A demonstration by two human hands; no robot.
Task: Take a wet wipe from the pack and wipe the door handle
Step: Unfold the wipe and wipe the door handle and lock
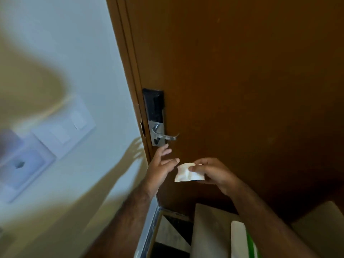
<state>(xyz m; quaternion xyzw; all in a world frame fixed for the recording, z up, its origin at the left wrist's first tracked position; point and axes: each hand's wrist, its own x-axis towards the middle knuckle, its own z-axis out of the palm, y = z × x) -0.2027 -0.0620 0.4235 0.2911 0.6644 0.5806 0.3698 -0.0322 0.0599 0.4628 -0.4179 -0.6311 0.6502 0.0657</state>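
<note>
Right hand [212, 172], lower centre: pinches folded wet wipe [188, 173]. Left hand [160, 164], just left of it: empty, fingers spread, tips just below door handle [170, 136], not touching.

Step, by your pose: wipe out, wiping not begun. Next: lift wipe up-left onto lever.

Pack [242, 241]: bottom edge, right of centre.

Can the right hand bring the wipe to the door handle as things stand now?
Probably yes. The right hand holds the wet wipe just below the door handle, with only bare door between them. The open left hand is close beside that path, near the lock plate, but does not cover the lever.
</note>
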